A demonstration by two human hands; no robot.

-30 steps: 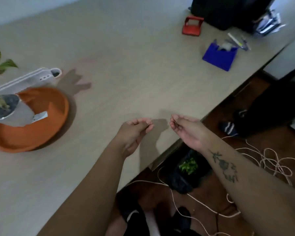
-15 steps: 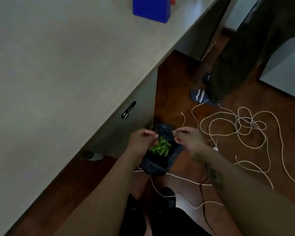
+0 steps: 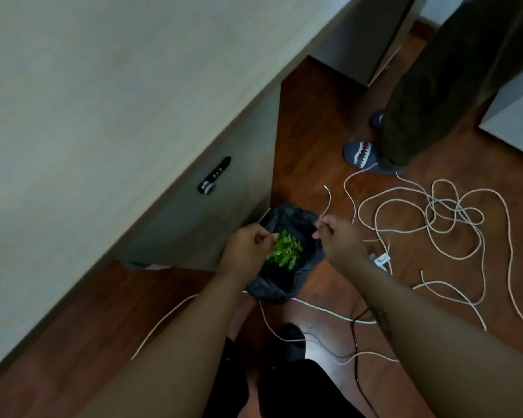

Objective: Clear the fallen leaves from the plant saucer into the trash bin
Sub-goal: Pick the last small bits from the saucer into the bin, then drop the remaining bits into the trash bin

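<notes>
Hands over the bin now, both of them. Left hand (image 3: 246, 247) hovers at the near-left rim of the trash bin (image 3: 272, 289), fingers curled in with thumb meeting fingertips; whether a leaf is pinched there, hard to tell in this dim view. Right hand (image 3: 338, 239) sits over the bin's right rim, thumb and forefinger pressed together in the same tight pinch, contents just as unclear. Between them, down inside the dark bag liner, lies a heap of green leaves (image 3: 286, 251). The bin stands on the wooden floor (image 3: 314, 116) just beside the desk (image 3: 88, 86) pedestal. White cord (image 3: 435, 212) sprawls in loops to the right, near a shark-patterned slipper (image 3: 361, 153).
</notes>
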